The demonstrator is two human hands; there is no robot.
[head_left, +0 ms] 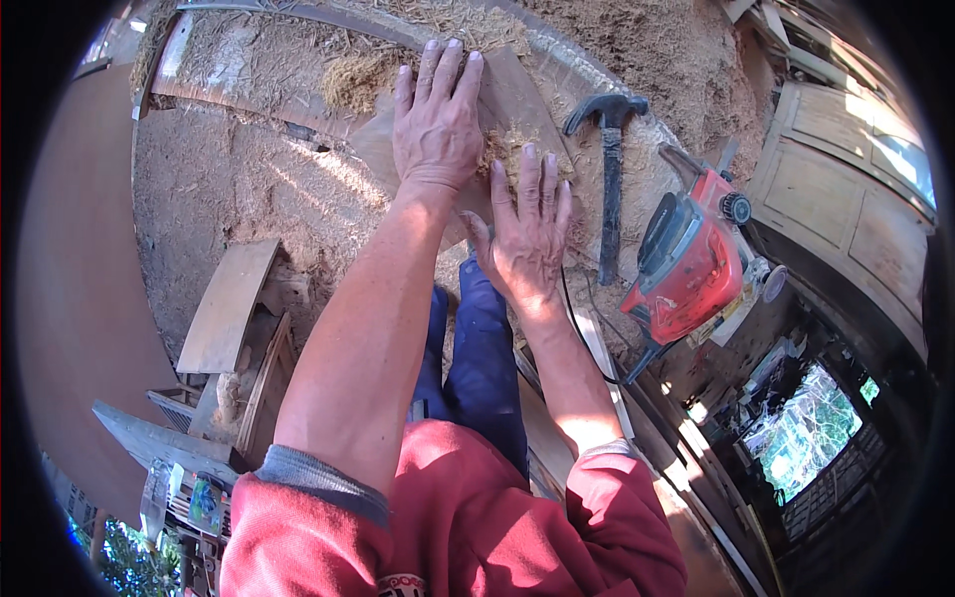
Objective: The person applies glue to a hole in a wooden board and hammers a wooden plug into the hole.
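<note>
My left hand (438,124) lies with fingers stretched out over a flat piece of wood (519,88), its fingertips pointing away from me. Lower and to the right, my right hand (527,224) rests with fingers spread at the near side of the same wood. A small heap of sawdust (515,141) sits on the wood by my right fingertips. Neither hand grips anything that I can see. Just right of my right hand lies a hammer (611,184) with a dark handle, its head at the far end. Beyond it is a red electric planer (696,261).
Sawdust and shavings (358,82) cover the work surface. A black cord (582,333) runs near my right forearm. Panelled wooden doors (826,184) stand at the right. A large brown sheet (85,289) and a curved board (229,308) are at the left.
</note>
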